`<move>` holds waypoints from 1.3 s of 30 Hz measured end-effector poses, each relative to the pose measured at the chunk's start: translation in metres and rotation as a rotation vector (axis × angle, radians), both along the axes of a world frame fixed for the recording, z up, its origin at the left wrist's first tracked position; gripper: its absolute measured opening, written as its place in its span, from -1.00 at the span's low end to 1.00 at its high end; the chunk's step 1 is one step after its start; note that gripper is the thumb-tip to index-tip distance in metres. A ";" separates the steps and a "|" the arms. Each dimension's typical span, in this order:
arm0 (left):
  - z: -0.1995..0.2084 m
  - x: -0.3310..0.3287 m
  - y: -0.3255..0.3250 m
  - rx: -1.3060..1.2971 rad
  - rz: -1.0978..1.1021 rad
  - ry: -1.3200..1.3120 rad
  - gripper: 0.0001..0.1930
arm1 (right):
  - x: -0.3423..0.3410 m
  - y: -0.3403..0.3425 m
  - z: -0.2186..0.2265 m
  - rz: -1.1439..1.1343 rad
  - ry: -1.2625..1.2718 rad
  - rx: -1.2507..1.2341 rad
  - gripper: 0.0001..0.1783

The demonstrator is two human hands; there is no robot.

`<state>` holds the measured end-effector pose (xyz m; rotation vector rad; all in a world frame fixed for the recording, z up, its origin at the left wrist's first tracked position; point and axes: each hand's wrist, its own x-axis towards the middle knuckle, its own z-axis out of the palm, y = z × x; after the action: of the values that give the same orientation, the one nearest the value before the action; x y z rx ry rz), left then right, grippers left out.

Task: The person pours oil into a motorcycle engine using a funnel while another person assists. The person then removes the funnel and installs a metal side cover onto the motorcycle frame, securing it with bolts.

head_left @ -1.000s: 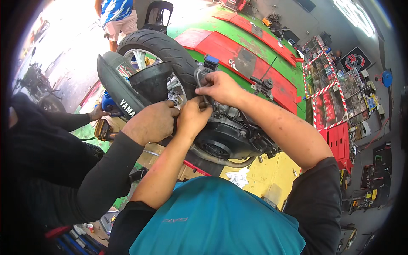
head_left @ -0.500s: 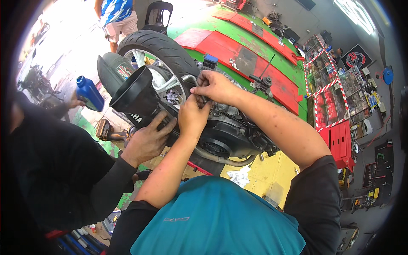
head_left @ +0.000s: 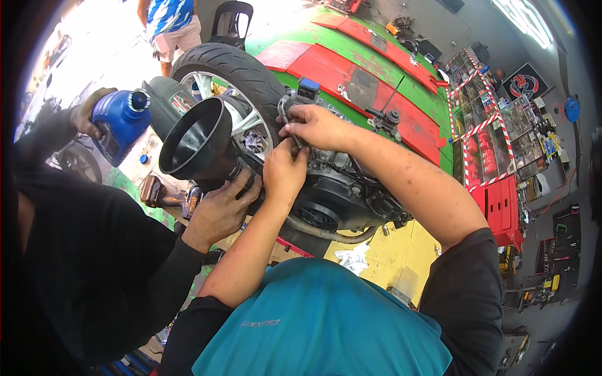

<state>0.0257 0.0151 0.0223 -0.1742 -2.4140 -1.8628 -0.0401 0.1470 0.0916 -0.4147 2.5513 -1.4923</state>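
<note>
Both my hands work close together on top of a motorcycle engine [head_left: 320, 203], beside the rear wheel. A bent grey tube [head_left: 283, 111] stands up between them. My right hand [head_left: 316, 128] has its thumb and fingers closed around the tube's middle. Lower down, my left hand [head_left: 285, 174] pinches at the tube's lower end; its fingertips partly hide the spot. Just left of it, a co-worker's hand [head_left: 219, 213] grips the neck of a black funnel [head_left: 197, 141]. That person's other hand [head_left: 91, 113] holds up a blue bottle [head_left: 122, 122] with its mouth showing.
The wheel's tyre [head_left: 229, 69] rises beyond my hands. A cordless drill [head_left: 166, 195] lies at left below the funnel. Red ramps [head_left: 357, 84] cross the green floor. A crumpled white cloth [head_left: 353, 258] lies on yellow board. Another person [head_left: 172, 28] stands at the back.
The co-worker's blue bottle has been raised and turned, and a blue cap now shows below it. The funnel has tilted slightly. My hands have barely shifted; more of the tube shows.
</note>
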 end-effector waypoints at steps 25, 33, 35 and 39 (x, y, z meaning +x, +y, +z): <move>-0.007 0.012 0.010 0.032 0.076 0.081 -0.70 | 0.012 -0.008 0.041 -0.062 -0.023 0.449 -0.59; -0.009 0.012 0.009 -0.005 0.015 0.086 -0.58 | -0.009 0.009 -0.008 0.014 0.013 0.115 -0.53; -0.011 0.017 0.012 -0.026 0.073 0.100 -0.56 | -0.003 0.002 0.010 0.000 -0.075 0.207 -0.53; -0.009 0.018 0.016 0.066 0.099 0.178 -0.54 | 0.012 -0.011 0.034 -0.098 -0.043 0.474 -0.56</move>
<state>0.0438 0.0314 0.0136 -0.2022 -2.1998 -1.7991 -0.0277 0.1356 0.1259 -0.1889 2.8016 -0.8576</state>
